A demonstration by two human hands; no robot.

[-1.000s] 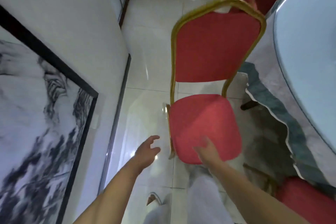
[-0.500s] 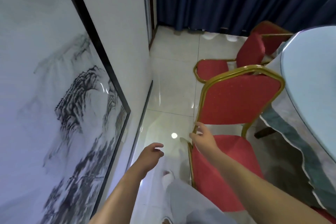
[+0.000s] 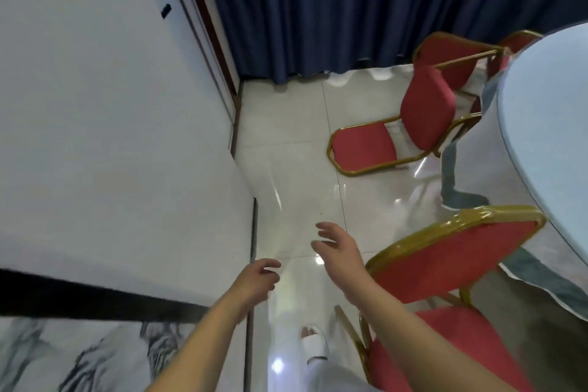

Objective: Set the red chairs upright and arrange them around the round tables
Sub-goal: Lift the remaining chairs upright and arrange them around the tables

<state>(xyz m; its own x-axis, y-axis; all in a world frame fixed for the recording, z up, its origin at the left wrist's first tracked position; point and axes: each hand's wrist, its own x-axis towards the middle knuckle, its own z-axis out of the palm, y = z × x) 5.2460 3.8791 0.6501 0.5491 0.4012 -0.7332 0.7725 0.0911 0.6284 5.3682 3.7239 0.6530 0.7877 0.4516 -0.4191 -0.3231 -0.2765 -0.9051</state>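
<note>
Both hands reach forward over the glossy tiled floor (image 3: 286, 149), holding nothing. The left hand (image 3: 257, 277), low and left of centre, has a narrow grip, its fingers curled loosely. The right hand (image 3: 340, 251), at lower centre, has a wide grip with fingers spread, just beside the gold frame of the nearest red chair (image 3: 451, 261) but apart from it. That chair stands upright at lower right, its back against the cloth-draped round worktop (image 3: 547, 124) along the right edge. A second red chair (image 3: 394, 137) lies tipped over on the floor at upper right, beside the worktop and below the dark blue curtain (image 3: 334, 3).
</note>
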